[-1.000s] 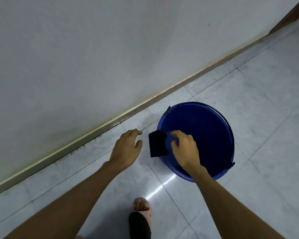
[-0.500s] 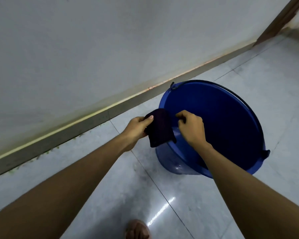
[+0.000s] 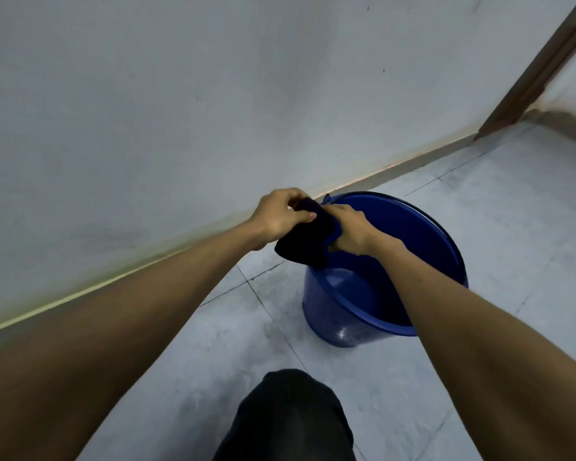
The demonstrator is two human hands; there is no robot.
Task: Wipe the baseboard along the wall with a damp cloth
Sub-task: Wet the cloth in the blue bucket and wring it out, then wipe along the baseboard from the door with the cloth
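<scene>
A dark cloth [image 3: 305,242] hangs bunched over the near-left rim of a blue plastic bucket [image 3: 423,234]. My left hand [image 3: 281,216] grips the cloth's upper left part. My right hand [image 3: 353,229] grips its right side, fingers curled over the bucket's rim. The baseboard [image 3: 409,166] runs along the foot of the grey wall, from lower left up to the right, just behind the bucket. My left forearm hides a long stretch of it.
Grey floor tiles [image 3: 512,227] spread to the right and in front of the bucket. A brown door frame [image 3: 539,71] stands at the far right end of the wall. My knee in dark trousers [image 3: 290,417] sits at the bottom centre.
Both hands have closed tighter on the cloth and lifted it over the bucket's rim. The view has dropped lower and nearer the floor; a knee now shows instead of a foot.
</scene>
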